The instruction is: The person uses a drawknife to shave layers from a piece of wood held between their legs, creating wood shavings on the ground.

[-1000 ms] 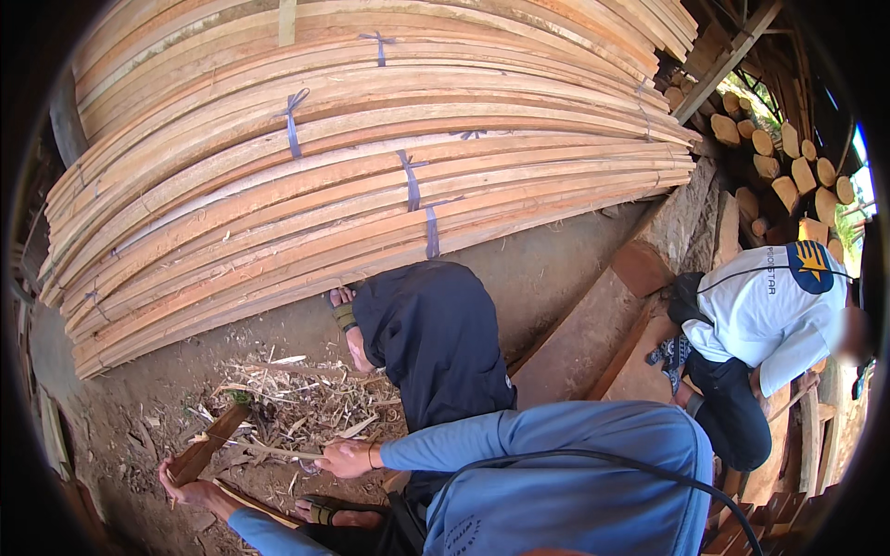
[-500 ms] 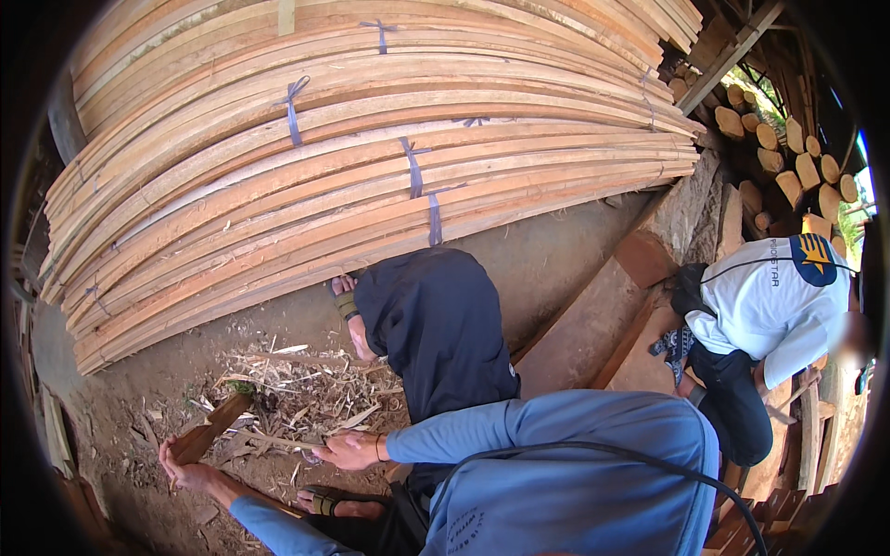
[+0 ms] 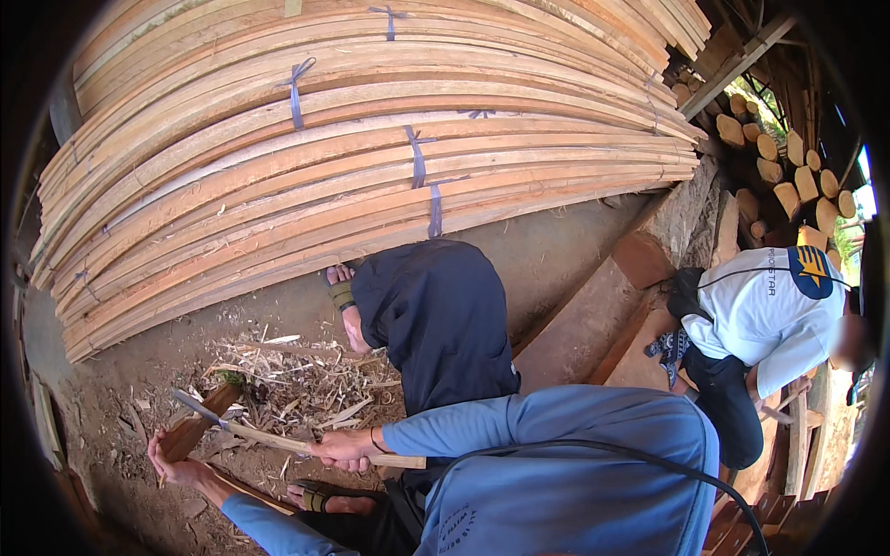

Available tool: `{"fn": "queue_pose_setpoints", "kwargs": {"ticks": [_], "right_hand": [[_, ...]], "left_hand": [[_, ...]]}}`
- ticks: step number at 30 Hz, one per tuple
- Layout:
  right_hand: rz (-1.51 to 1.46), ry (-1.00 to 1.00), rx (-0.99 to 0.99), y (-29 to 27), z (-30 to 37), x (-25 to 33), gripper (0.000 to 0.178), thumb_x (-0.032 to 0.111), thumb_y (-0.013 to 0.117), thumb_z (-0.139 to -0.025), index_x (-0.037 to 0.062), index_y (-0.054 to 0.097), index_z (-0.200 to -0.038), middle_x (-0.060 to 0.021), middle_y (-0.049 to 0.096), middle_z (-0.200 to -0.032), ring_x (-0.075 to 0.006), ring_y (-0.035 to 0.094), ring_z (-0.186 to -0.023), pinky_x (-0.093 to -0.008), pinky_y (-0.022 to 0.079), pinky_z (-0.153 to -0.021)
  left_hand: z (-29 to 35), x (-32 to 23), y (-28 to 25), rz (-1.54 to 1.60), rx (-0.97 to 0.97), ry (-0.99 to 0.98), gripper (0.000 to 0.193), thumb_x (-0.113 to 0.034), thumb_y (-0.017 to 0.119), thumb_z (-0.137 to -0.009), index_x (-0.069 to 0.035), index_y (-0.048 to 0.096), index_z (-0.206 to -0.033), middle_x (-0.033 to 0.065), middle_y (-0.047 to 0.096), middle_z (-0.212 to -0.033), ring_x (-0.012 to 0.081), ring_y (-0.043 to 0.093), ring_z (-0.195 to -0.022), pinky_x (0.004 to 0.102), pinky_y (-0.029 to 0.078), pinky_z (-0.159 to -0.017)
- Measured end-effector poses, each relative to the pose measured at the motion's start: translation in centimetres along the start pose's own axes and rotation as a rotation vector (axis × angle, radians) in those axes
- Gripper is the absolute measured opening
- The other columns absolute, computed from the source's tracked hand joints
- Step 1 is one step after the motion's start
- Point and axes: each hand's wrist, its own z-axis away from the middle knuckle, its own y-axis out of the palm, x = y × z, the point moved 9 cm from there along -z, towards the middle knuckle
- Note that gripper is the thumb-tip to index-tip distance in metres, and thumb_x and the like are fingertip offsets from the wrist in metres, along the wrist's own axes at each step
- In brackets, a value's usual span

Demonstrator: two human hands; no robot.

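My left hand [image 3: 182,469] is closed around the near end of a brown piece of wood [image 3: 193,432], which slants up and away from it over the ground. In my right hand [image 3: 349,449] is the pale wooden handle [image 3: 269,437] of a tool, the butt sticking out behind my fist. The tool's narrow grey metal blade [image 3: 198,408] crosses in front of the wood; whether it touches cannot be made out. Under both lies a heap of wood shavings [image 3: 301,389]. A thin strip of wood [image 3: 248,489] runs along my left forearm.
Long stacked planks [image 3: 371,176], bundled with purple ties, fill the far side. Thick timber beams [image 3: 584,320] lie to the right. Beyond them a person in a white shirt [image 3: 769,306] bends over wood. Cut logs [image 3: 788,195] are piled at the far right.
The tool's blade and handle, blurred earlier, now show plainly across the wood. My right hand has shifted slightly. My left hand keeps its hold, a little further left.
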Motion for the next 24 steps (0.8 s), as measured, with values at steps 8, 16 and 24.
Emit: {"fn": "queue_pose_setpoints", "kwargs": {"ticks": [8, 16, 24], "right_hand": [[1.15, -0.826, -0.67, -0.5, 0.3, 4.7, 0.036, 0.043, 0.046, -0.099, 0.0088, 0.058, -0.096, 0.002, 0.03, -0.062, -0.0127, 0.039, -0.05, -0.0295, 0.033, -0.043], [1.675, -1.237, -0.988, 3.3, 3.4, 6.2, 0.03, 0.023, 0.048, -0.096, 0.0, 0.062, -0.11, -0.0022, 0.034, -0.066, -0.019, 0.043, -0.059, -0.0321, 0.036, -0.057], [1.568, -1.17, -0.97, 2.3, 4.1, 6.0, 0.026, 0.025, 0.05, -0.097, 0.0031, 0.062, -0.105, -0.008, 0.051, -0.066, -0.0253, 0.056, -0.059, -0.0374, 0.044, -0.061]], "left_hand": [[-1.1, 1.3, -1.0, 0.048, 0.008, 0.062, 0.027, -0.013, 0.043, -0.09, 0.002, 0.065, -0.097, 0.0144, 0.065, -0.093, 0.0278, 0.061, -0.095, 0.0416, 0.047, -0.093], [-0.7, 0.3, 0.2, 0.004, -0.016, 0.055, 0.025, -0.016, 0.046, -0.091, 0.001, 0.065, -0.094, 0.0132, 0.065, -0.094, 0.0252, 0.061, -0.093, 0.0395, 0.048, -0.091], [0.1, -0.1, 0.0, -0.019, -0.023, 0.071, 0.027, -0.013, 0.042, -0.091, 0.003, 0.063, -0.094, 0.0156, 0.064, -0.091, 0.0271, 0.061, -0.09, 0.0389, 0.049, -0.089]]}}
